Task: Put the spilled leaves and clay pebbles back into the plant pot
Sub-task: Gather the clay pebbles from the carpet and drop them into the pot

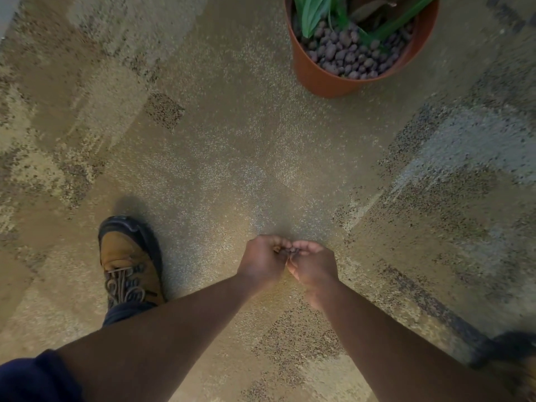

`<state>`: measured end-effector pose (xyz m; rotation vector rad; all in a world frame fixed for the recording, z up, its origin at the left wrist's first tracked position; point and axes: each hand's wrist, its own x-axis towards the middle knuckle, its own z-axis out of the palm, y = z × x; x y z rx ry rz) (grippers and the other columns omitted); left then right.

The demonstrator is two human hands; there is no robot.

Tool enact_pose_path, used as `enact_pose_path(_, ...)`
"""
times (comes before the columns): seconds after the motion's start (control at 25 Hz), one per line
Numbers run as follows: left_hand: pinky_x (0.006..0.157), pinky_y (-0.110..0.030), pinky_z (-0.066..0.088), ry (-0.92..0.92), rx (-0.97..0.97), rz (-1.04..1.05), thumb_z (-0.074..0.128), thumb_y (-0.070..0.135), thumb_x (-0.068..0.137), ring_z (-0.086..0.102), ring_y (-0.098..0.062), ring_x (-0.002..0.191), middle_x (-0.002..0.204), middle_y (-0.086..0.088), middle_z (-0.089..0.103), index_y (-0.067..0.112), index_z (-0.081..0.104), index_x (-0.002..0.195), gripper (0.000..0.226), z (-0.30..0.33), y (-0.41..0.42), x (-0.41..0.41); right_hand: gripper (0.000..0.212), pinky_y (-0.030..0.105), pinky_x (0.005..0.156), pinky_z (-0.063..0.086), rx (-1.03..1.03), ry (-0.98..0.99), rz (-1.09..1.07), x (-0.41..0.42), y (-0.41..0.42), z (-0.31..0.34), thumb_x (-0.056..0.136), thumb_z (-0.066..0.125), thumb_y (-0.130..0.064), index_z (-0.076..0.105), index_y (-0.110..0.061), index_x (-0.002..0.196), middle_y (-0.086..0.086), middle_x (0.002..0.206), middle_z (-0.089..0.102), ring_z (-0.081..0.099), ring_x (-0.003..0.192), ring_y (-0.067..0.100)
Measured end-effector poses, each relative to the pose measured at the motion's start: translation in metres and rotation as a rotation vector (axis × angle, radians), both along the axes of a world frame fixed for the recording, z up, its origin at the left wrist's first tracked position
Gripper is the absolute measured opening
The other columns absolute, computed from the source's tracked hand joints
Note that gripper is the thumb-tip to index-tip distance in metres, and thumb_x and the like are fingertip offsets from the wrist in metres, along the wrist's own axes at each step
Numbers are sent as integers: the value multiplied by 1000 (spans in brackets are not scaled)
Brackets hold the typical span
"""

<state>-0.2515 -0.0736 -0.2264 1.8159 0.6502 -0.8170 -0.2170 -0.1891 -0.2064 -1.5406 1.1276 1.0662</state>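
Note:
A terracotta plant pot (316,74) stands on the carpet at the top right, filled with brown clay pebbles (348,53) and green leaves (313,13). Low in the middle of the view, my left hand (262,261) and my right hand (311,264) are pressed together above the floor, fingers curled. A few small dark clay pebbles (287,250) show in the gap between them. What else lies inside the hands is hidden. The hands are well short of the pot, below and left of it.
Patterned beige and grey carpet (203,140) covers the whole floor. My left foot in a tan lace-up boot (129,262) stands at the lower left. A dark shoe tip (510,352) shows at the lower right edge.

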Motion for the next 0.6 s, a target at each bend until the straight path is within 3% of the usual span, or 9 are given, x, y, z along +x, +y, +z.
enact_pose_path(0.16, 85, -27, 61, -162, -77, -21, 66, 2, 96, 73, -3, 89, 101, 4, 76, 14, 76, 103, 17, 40, 15, 57, 29, 17, 62, 57, 65, -177, 16, 49, -3, 36, 90, 66, 2, 71, -26, 97, -3, 89, 78, 75, 74, 6)
enact_pose_path(0.4, 84, -24, 61, -588, -8, -55, 72, 3, 92, 72, -3, 92, 102, 4, 75, 11, 75, 107, 17, 121, 36, 201, 27, 27, 81, 60, 287, -687, -45, 178, 1, 112, 90, 64, 5, 72, -15, 105, 1, 98, 78, 76, 94, 14)
enact_pose_path(0.6, 82, -16, 57, -754, 157, -186, 69, 6, 93, 68, 3, 92, 102, 9, 72, 16, 75, 108, 19, 143, 37, 264, 30, 27, 83, 60, 316, -857, -60, 228, 7, 123, 92, 62, 7, 65, -4, 120, 6, 102, 74, 74, 99, 14)
